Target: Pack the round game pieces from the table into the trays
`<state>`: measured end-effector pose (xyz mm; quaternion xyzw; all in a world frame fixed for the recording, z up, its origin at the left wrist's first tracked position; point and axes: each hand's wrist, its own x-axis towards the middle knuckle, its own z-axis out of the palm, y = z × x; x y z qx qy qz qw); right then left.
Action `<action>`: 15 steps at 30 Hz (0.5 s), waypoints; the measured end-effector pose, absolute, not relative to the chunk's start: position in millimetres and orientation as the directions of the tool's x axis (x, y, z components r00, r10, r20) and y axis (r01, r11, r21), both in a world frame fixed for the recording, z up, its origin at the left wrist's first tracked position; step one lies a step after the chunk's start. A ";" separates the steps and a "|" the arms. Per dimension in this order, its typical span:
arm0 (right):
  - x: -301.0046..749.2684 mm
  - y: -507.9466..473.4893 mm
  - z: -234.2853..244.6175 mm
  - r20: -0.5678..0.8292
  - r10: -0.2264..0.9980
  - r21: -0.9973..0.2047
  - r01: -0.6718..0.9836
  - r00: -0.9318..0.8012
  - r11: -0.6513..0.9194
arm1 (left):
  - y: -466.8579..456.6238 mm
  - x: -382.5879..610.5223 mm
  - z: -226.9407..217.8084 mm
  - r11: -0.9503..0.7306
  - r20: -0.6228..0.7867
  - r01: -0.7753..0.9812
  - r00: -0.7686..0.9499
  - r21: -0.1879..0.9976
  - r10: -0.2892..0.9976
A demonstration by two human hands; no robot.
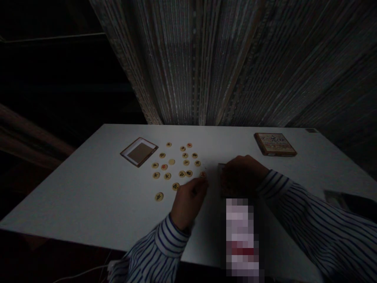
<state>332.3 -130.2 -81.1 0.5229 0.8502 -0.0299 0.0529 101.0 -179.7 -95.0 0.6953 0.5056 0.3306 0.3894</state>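
Many round, pale Chinese chess pieces with black or red characters lie scattered left of centre, among them a blank-faced piece point(171, 161) and a black-marked piece point(159, 197) nearest the front. My left hand point(188, 202) is closed in a pinch at a red-marked Chinese chess piece point(203, 173), which shows just past the fingertips. To its right, my right hand point(246, 173) reaches over a dark, shallow box point(223, 192), whose left edge shows. Shadow hides what lies in the box and hides the right fingers, so their grip is unclear.
A brown-edged open box part point(140, 152) rests at the table's left. At the back right is a flat box with a printed lid point(275, 144). A striped curtain point(200, 59) hangs behind the white table point(97, 196). A dark object point(357, 204) sits by the right edge.
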 end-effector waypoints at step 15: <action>208.1 -74.6 -61.7 -0.067 0.772 -0.029 0.775 -0.632 0.632 | -103.1 -10.3 -82.0 -0.276 0.188 0.844 0.212 0.460 0.959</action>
